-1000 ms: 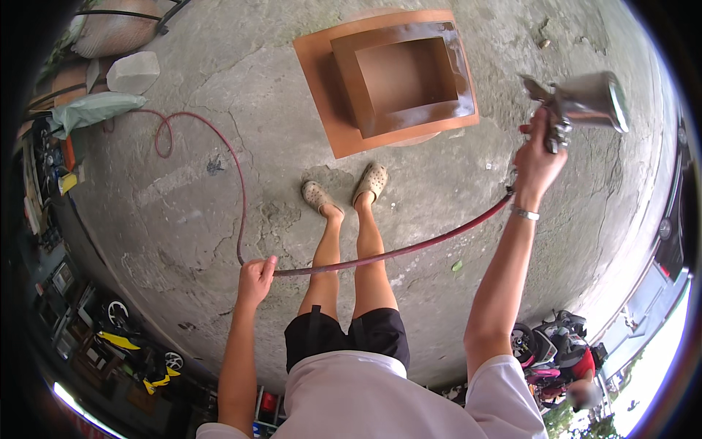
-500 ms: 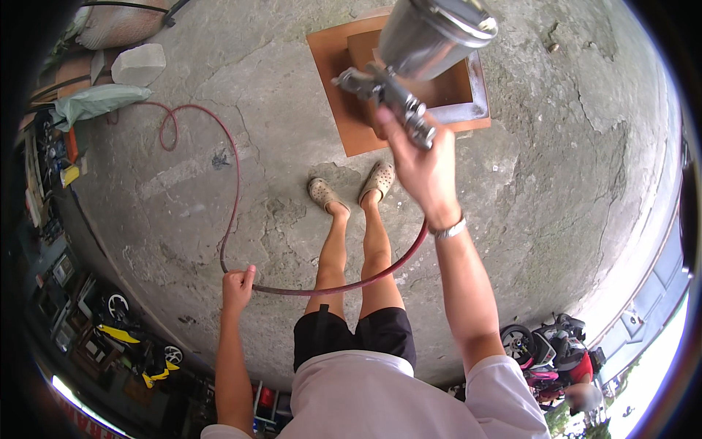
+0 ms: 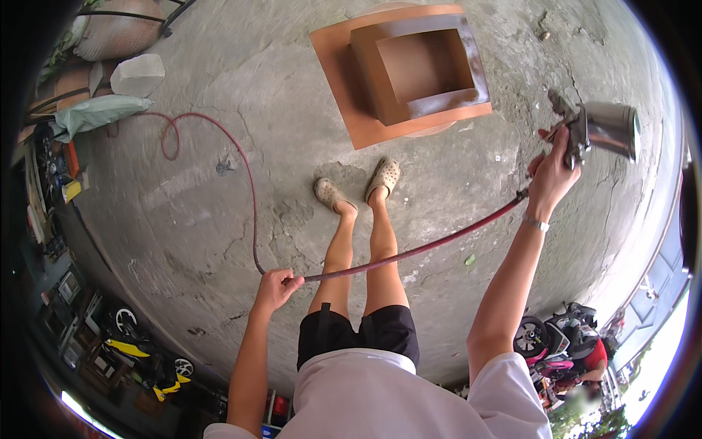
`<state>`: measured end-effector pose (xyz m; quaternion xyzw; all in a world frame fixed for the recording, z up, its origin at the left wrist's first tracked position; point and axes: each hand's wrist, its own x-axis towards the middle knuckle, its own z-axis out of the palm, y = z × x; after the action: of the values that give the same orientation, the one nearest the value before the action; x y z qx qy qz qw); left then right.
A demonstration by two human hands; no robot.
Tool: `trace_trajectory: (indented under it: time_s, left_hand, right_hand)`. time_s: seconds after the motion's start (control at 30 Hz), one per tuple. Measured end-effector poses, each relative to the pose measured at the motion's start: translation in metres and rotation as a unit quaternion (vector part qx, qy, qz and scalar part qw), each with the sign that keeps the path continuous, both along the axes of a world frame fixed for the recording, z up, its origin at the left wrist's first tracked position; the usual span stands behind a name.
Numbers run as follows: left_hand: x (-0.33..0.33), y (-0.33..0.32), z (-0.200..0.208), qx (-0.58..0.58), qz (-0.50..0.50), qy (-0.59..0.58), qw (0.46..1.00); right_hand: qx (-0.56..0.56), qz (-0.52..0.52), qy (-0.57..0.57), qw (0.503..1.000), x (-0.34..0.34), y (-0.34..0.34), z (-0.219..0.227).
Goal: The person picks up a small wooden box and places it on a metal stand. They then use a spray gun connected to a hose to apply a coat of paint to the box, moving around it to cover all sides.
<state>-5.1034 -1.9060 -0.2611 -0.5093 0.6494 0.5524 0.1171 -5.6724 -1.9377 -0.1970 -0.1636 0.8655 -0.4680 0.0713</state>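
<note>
My right hand [image 3: 550, 173] is raised at the right and grips a metal spray gun [image 3: 598, 129] with a shiny cup. A dark red air hose [image 3: 409, 252] runs from the gun down and left to my left hand [image 3: 275, 287], which is closed around it in front of my thighs. Beyond that hand the hose curves up across the concrete floor [image 3: 183, 219] and loops at the upper left. A brown open wooden box [image 3: 420, 64] sits on a brown board [image 3: 344, 88] just past my feet.
White and green sacks [image 3: 110, 95] lie at the upper left by a wall. Cluttered shelves and small yellow vehicles [image 3: 139, 351] line the left and lower-left edge. A parked motorbike [image 3: 563, 347] stands at the lower right.
My right hand swung the spray gun from over the box out to the right. My left hand stayed on the hose, which now hangs straighter between both hands.
</note>
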Motion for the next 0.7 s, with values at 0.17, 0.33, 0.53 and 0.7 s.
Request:
trace_trajectory:
  time_s: [0.17,0.33,0.53,0.7]
  left_hand:
    - [0.044,0.003,-0.016,0.028,-0.067,-0.097,0.993]
    - [0.073,0.011,-0.015,0.056,-0.133,-0.194,0.97]
    - [0.049,0.016,0.0,0.062,-0.177,-0.246,0.951]
    - [-0.014,0.024,0.009,0.044,-0.189,-0.262,0.946]
  right_hand:
    - [-0.044,-0.02,-0.113,0.992,0.068,0.071,0.011]
    - [-0.055,-0.033,-0.222,0.973,0.134,0.132,0.003]
    - [-0.069,-0.042,-0.229,0.97,0.16,0.174,-0.01]
    - [-0.01,-0.005,-0.215,0.977,0.123,0.201,-0.022]
